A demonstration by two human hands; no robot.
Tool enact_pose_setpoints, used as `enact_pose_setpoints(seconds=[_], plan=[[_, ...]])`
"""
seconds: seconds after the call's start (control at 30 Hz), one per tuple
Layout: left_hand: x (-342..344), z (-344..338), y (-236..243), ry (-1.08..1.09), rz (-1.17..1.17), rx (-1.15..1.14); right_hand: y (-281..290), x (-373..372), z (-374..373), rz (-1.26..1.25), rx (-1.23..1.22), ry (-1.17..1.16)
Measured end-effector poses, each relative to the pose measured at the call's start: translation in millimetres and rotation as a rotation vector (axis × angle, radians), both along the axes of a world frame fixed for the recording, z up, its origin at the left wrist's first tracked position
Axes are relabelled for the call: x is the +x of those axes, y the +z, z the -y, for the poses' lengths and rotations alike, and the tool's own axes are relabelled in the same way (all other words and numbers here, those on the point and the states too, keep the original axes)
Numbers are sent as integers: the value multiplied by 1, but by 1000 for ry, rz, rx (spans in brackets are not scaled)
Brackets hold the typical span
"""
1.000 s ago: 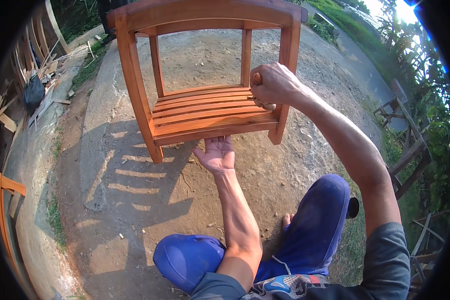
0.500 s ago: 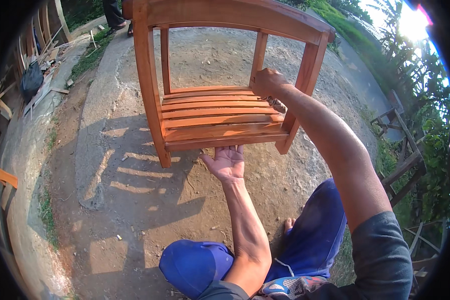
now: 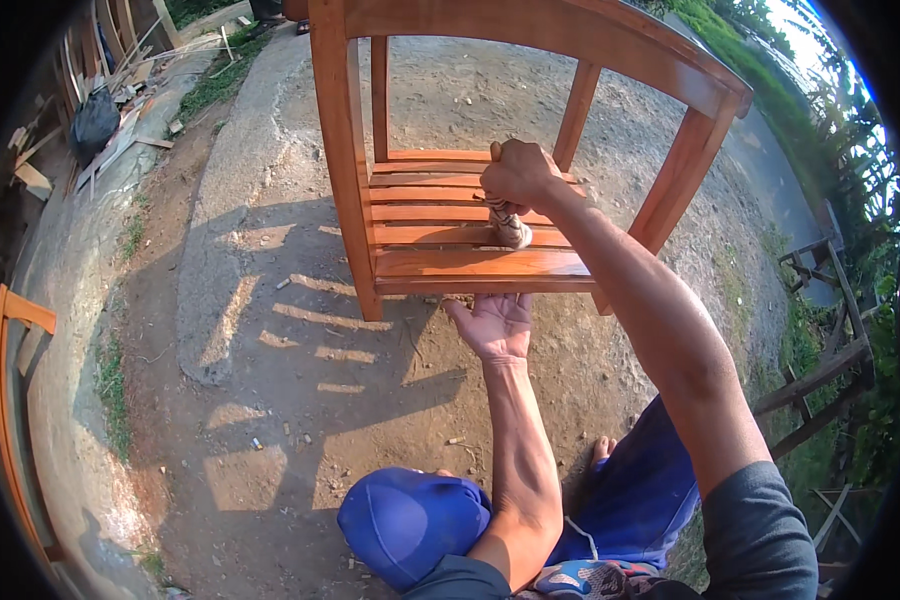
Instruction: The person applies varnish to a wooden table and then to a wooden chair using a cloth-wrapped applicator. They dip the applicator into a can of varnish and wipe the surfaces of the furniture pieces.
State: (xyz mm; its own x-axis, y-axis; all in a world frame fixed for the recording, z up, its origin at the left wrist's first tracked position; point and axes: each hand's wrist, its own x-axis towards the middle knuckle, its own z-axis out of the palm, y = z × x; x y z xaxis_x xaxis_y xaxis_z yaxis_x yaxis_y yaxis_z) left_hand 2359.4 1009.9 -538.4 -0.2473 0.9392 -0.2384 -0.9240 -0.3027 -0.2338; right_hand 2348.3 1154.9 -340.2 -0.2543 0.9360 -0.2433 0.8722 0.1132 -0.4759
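Observation:
A glossy orange-brown wooden chair (image 3: pixel 410 268) with a slatted seat, posts and a curved top rail fills the upper middle. My left hand (image 3: pixel 502 325) is palm up under the near edge of its seat, bearing it from below; the fingertips are hidden behind that edge. Reaching in over the seat, my right hand (image 3: pixel 520 177) is closed round a wadded pale cloth (image 3: pixel 511 230) with dark stripes. The cloth's rounded lower end rests on the seat slats near the middle.
Part of another orange-brown wooden piece (image 3: pixel 8 400) stands at the left edge. Scrap wood and a black plastic bag (image 3: pixel 94 125) lie at the upper left. A rough wooden frame (image 3: pixel 820 370) stands among plants on the right. Bare dirt ground (image 3: pixel 390 430) carries the chair's shadow.
My right hand with the cloth has moved left, from beside the right post to the middle of the slats. The chair now appears farther right in view. My left hand keeps its place under the seat.

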Motion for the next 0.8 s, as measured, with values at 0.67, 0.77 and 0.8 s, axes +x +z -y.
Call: enact_pose_setpoints(seconds=[0.67,0.77,0.8], plan=[[-2,-5,3,-3,-33,29,-29,-29,0,-813,-310,-120],[0,-7,4,-8,21,33,-8,17,-14,-514,-175,-135],[1,-7,3,-7,35,59,-2,32,-17,-430,-139,-129]])
